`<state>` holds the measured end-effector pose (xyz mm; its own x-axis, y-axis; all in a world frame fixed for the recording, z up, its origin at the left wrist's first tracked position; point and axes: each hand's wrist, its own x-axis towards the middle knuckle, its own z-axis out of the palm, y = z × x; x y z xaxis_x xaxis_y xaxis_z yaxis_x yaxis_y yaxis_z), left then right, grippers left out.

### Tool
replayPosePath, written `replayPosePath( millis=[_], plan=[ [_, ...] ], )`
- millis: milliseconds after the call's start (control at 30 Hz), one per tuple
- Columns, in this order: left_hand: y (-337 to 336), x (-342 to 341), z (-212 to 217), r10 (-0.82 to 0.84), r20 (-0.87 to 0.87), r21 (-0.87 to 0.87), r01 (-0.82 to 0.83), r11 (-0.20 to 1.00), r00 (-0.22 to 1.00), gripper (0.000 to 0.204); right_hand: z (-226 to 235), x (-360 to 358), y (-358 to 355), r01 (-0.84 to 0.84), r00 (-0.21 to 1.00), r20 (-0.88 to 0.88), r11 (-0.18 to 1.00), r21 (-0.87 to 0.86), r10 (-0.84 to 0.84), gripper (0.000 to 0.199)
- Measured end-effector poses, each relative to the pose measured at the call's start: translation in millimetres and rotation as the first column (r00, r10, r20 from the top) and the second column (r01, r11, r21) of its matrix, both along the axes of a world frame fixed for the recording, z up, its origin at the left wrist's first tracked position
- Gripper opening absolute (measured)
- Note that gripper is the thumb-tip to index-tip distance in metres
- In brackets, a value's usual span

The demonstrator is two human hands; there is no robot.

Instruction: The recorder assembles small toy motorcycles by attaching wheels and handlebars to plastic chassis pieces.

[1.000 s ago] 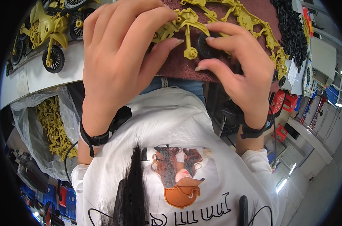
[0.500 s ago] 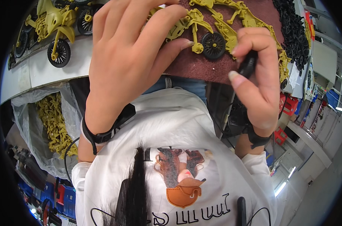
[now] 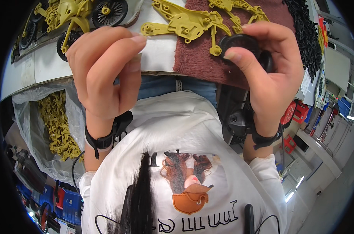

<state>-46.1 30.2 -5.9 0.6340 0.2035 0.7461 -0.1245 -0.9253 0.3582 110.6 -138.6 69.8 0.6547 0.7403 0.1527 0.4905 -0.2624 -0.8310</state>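
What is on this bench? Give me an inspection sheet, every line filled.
Surface: white table, with a brown cloth over its near edge.
Job's things: black wheel; yellow frame part lying across table and cloth.
Clutter: assembled yellow toy motorbike on the table; heap of black parts on the right; clear bag of yellow parts below the table edge.
Grips: right hand pinches the black wheel; left hand is curled, nothing seen in it.
Cables: thin black wire by the left wrist.
Surroundings: red stools; blue crates on the floor.
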Motion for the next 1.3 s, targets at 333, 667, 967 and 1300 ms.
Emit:
replayPosePath(
  millis=[333, 667, 967, 1300],
  plan=[
    [-2, 1, -10, 0.089, 0.103, -0.017, -0.088, 0.996, 0.991, 0.027, -14, 4, 7, -0.149, 0.957, 0.232, 0.98, -0.13, 0.176, 0.032],
    [-1, 0, -12, 0.122, 0.097, 0.021, -0.125, 0.992, 0.988, 0.024, -7, 2, 0, -0.046, 0.902, 0.415, 0.981, -0.188, 0.122, 0.038],
    [-3, -1, -13, 0.134, 0.115, 0.031, -0.138, 0.99, 0.984, 0.023, 14, -12, 35, -0.006, 0.973, -0.225, 0.986, 0.164, 0.043, 0.045],
    [0, 3, -18, 0.113, 0.182, 0.066, -0.127, 0.99, 0.977, 0.026, -8, -15, 70, -0.132, 0.99, -0.034, 0.986, 0.099, 0.136, 0.042]
  ],
)
